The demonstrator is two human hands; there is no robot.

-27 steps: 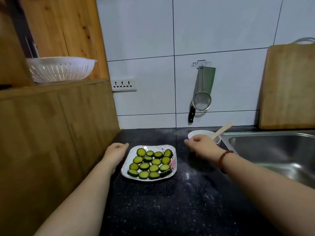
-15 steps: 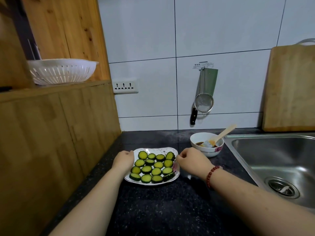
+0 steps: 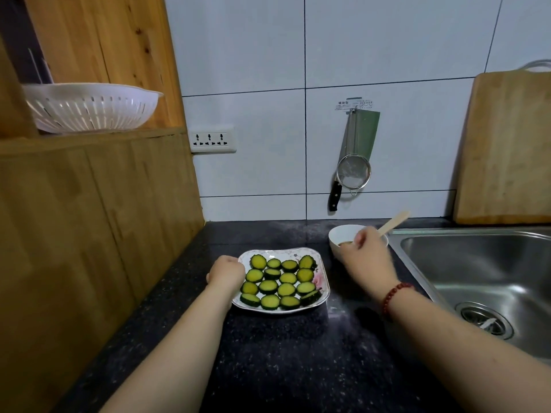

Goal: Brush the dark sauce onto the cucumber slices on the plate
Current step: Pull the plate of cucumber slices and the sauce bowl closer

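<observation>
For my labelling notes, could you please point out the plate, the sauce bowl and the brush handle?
plate [image 3: 323, 289]: head view, bare right rim.
sauce bowl [image 3: 338, 235]: head view, left inner wall.
brush handle [image 3: 395, 222]: head view, wooden shaft.

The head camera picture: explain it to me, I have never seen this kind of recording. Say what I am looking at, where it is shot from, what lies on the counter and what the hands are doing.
There is no machine here. A person wears a wide-angle camera on the head, so you look forward and down along their own two bare arms. That is the only view.

On the dark counter sits a white plate covered with cucumber slices. Behind it to the right stands a small white bowl with dark sauce, and a brush with a pale wooden handle leans out of it. A steel sink is on the right.

The left hand rests closed against the plate's left edge, steadying it. The right hand, with a red bead bracelet on the wrist, is at the bowl by the brush handle; whether it already grips the handle is hidden by the hand itself.
</observation>
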